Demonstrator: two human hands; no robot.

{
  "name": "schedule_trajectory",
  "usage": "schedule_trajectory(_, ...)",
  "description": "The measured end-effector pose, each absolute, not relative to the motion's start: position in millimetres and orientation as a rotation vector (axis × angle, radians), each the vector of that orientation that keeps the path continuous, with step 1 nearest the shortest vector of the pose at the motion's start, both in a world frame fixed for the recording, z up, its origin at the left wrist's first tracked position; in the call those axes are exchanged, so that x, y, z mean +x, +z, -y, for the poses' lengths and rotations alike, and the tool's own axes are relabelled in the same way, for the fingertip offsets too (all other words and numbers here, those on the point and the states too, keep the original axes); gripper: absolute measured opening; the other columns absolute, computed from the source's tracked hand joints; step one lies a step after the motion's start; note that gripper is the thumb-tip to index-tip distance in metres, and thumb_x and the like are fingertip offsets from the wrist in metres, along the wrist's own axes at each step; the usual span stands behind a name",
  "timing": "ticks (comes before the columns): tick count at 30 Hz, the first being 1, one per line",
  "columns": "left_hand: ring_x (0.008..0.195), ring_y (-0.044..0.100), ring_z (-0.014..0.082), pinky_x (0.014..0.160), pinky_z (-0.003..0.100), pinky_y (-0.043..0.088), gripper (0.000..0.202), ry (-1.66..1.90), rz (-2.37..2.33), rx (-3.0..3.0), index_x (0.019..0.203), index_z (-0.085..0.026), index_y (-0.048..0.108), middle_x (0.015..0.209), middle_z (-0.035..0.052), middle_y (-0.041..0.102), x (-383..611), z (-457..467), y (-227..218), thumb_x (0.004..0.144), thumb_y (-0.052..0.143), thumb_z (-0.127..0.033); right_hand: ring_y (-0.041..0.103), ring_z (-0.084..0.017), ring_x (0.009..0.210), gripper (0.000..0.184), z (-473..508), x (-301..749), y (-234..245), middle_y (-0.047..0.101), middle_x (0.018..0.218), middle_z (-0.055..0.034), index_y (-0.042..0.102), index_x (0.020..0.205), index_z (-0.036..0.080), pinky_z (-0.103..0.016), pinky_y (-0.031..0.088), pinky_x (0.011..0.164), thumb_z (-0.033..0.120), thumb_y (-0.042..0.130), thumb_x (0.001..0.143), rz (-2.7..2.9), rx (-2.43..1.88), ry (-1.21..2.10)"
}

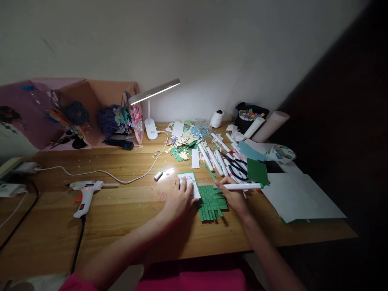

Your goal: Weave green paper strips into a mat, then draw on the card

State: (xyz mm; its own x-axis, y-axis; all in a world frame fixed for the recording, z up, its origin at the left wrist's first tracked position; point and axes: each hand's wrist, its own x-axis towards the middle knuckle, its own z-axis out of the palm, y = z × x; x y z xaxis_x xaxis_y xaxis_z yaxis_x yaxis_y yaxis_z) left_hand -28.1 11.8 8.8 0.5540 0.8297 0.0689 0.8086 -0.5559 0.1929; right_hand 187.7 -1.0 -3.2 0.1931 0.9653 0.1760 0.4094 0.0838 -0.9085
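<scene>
A glue gun (87,196) was left lying at 9 o'clock on the table (121,226), well apart from both hands. Between 10 and 11 o'clock from the left hand (178,198), a small white cylinder (158,175) was seen. The left hand was laid flat, fingers spread, and by it a green-edged white card (195,190) was pressed down rather than gripped. The card's long axis was turned from about 11 to 5 o'clock; dark marks were carried on its face.

Just beside the card, at 4 o'clock, a woven green mat (210,202) was placed. It was nearly square, so no clear long axis could be given; its loose strip ends were pointed toward 3 and 6 o'clock.

By the right hand (235,198), closed around its barrel, a white marker (244,186) was held. Its axis was set from 9 to 3 o'clock, its green end pointed to 3; the other end was hidden by the fingers. The relation judged to matter most was this: the mat was reached at 9 o'clock from the right hand, the nearer one, while the card was covered by the left.
</scene>
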Motion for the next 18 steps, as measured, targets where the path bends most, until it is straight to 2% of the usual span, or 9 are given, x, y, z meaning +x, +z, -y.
schedule_trajectory(3,0.107,0.058,0.0283,0.091,0.043,0.044,0.020,0.262,-1.330,2.608,0.101,-0.015,0.064,0.112,0.0141,0.063,-31.6,-18.2,18.9,0.095,0.046,-0.024,0.047,-0.015,0.058,0.036,-1.8,186.5,-1.8,0.049,0.060,0.0022,0.051,0.066,0.021,-0.025,0.038,0.054,0.053,0.062,0.078,1.382,-1.459,0.744)
schedule_trajectory(5,0.091,0.062,0.0250,0.083,0.039,0.047,0.018,0.287,-1.295,2.568,0.086,-0.015,0.064,0.091,0.0102,0.066,-31.2,-20.1,25.2,0.090,0.047,-0.012,0.051,-0.016,0.061,0.037,-7.6,187.0,0.9,0.053,0.063,0.0011,0.053,0.067,0.021,-0.025,0.041,0.056,0.054,0.065,0.075,1.392,-1.424,0.774)
schedule_trajectory(7,0.087,0.063,0.0249,0.082,0.039,0.048,0.018,0.350,-1.256,2.527,0.080,-0.014,0.064,0.082,0.0089,0.066,-30.3,-18.9,31.0,0.082,0.049,-0.003,0.051,-0.015,0.057,0.039,-14.4,187.5,2.0,0.055,0.062,0.0012,0.052,0.070,0.021,-0.025,0.040,0.051,0.057,0.065,0.073,1.377,-1.397,0.813)
schedule_trajectory(9,0.102,0.059,0.0266,0.091,0.041,0.045,0.022,0.472,-1.212,2.481,0.078,-0.016,0.065,0.092,0.0105,0.067,-32.2,-15.2,37.0,0.078,0.050,0.001,0.048,-0.013,0.045,0.040,-19.6,187.0,1.0,0.057,0.058,0.0020,0.052,0.078,0.021,-0.023,0.036,0.042,0.061,0.059,0.076,1.349,-1.374,0.877)
schedule_trajectory(11,0.123,0.046,0.0274,0.101,0.044,0.037,0.027,0.631,-1.181,2.414,0.077,-0.017,0.066,0.112,0.0110,0.063,-38.9,-10.6,43.8,0.075,0.050,0.004,0.045,-0.011,0.035,0.044,-21.3,185.2,0.1,0.060,0.057,0.0014,0.052,0.088,0.021,-0.022,0.030,0.035,0.064,0.052,0.080,1.327,-1.347,0.961)
schedule_trajectory(13,0.133,0.034,0.0265,0.105,0.045,0.032,0.032,0.768,-1.137,2.328,0.073,-0.019,0.067,0.124,0.0080,0.059,-49.3,-7.0,50.7,0.072,0.049,0.007,0.046,-0.011,0.032,0.046,-19.1,182.0,2.3,0.066,0.062,-0.0012,0.051,0.092,0.021,-0.022,0.031,0.033,0.066,0.048,0.081,1.319,-1.309,1.043)
schedule_trajectory(15,0.134,0.034,0.0251,0.106,0.044,0.032,0.033,0.841,-1.050,2.241,0.066,-0.020,0.066,0.122,0.0053,0.060,-59.5,-5.5,56.3,0.069,0.050,0.008,0.054,-0.012,0.039,0.045,-14.6,177.5,9.0,0.070,0.071,-0.0038,0.051,0.090,0.021,-0.024,0.041,0.038,0.065,0.050,0.081,1.334,-1.257,1.124)
schedule_trajectory(18,0.131,0.038,0.0259,0.104,0.043,0.034,0.028,0.872,-0.912,2.120,0.055,-0.021,0.063,0.119,0.0036,0.062,-67.3,-7.1,59.6,0.072,0.056,0.000,0.065,-0.016,0.059,0.042,-8.7,169.3,24.9,0.071,0.083,-0.0050,0.052,0.081,0.021,-0.029,0.052,0.057,0.061,0.062,0.074,1.442,-1.141,1.307)
